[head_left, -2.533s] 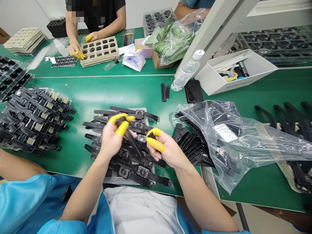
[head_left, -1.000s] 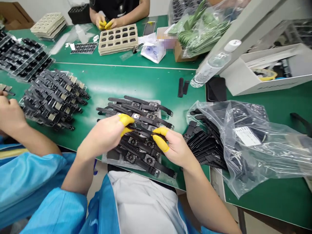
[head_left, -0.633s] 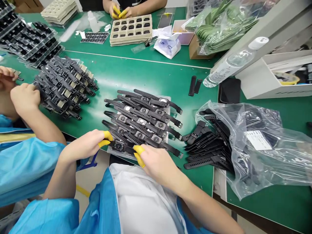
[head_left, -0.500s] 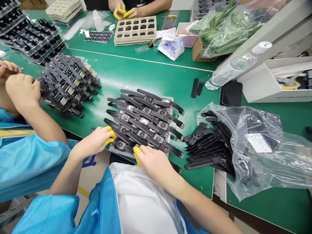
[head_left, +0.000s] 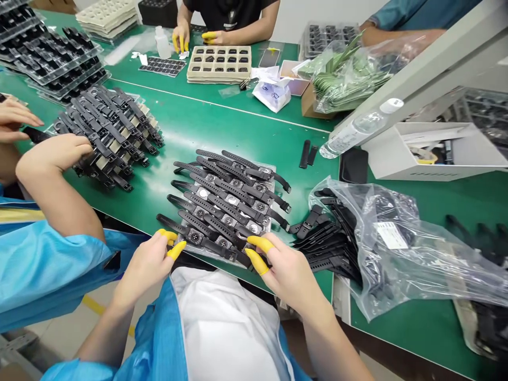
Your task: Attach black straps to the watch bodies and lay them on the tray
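Note:
Smartwatches with black straps (head_left: 222,219) lie face down in slanting rows on a clear plastic tray (head_left: 190,248) before me. My left hand (head_left: 153,259), in yellow finger cots, is at the tray's near left corner, just below a strap end. Its thumb and forefinger are bent together; what lies between them is hidden. My right hand (head_left: 289,267), also in yellow finger cots, pinches at the right end of a watch strap (head_left: 241,257) in the front row.
Loose black straps (head_left: 317,243) spill from a clear bag (head_left: 397,264) on the right. Two strap pieces (head_left: 307,154), a water bottle (head_left: 357,132) and a white box (head_left: 432,153) stand beyond. A co-worker's arm (head_left: 59,180) reaches toward another watch stack (head_left: 109,135) at left.
My right hand has moved right along the front row, and its fingers have turned toward the strap ends. My left hand has come down to the tray's near corner. The view has shifted.

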`<state>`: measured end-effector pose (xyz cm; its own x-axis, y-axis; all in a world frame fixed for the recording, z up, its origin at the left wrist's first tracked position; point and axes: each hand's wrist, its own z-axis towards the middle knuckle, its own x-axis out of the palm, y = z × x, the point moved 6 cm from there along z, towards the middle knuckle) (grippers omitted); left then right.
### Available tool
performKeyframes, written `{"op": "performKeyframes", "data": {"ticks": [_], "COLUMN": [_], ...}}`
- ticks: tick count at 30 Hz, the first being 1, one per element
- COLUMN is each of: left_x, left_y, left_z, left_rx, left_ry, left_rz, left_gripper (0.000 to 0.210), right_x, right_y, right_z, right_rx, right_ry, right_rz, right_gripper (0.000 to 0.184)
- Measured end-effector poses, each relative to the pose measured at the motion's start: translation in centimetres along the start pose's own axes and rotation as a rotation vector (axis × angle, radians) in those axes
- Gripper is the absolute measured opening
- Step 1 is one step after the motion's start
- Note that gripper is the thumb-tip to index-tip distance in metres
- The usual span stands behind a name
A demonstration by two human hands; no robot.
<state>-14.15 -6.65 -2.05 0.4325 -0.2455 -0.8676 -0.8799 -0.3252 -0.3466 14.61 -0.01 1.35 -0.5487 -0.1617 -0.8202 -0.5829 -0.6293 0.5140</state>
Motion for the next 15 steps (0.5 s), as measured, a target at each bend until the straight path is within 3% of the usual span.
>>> {"op": "performKeyframes", "data": {"ticks": [3, 5, 9, 12, 15], "left_x": [0.7, 1.2, 1.6, 1.9, 2.1], "left_y": [1.0, 1.5, 1.7, 0.6, -1.8], "left_z": [0.9, 1.4, 1.1, 0.2, -0.2], "left_rx": [-0.102, -0.135, -0.194, -0.212, -0.126], "left_ry": [0.033, 0.040, 0.011, 0.028, -0.016], "left_rz": [-0.213, -0.449, -0.968, -1.327, -1.550], "left_gripper": [0.024, 0.034, 0.049, 0.050, 0.045], "right_x": [-0.6, -1.2, -2.6, -3.2, -2.9], "right_y": [-0.9, -2.1, -5.5, -7.6, -8.9], "right_z": [-0.4, -0.8, -2.1, -3.5, -4.8], "right_rx": [0.030, 0.084, 0.304, 0.439, 0.524], "right_ry": [-0.050, -0.106, -0.250, -0.355, -0.443], "right_rz": [0.073, 0.096, 0.115, 0.180, 0.241], "right_gripper": [0.018, 0.017, 0.017, 0.018, 0.019]}}
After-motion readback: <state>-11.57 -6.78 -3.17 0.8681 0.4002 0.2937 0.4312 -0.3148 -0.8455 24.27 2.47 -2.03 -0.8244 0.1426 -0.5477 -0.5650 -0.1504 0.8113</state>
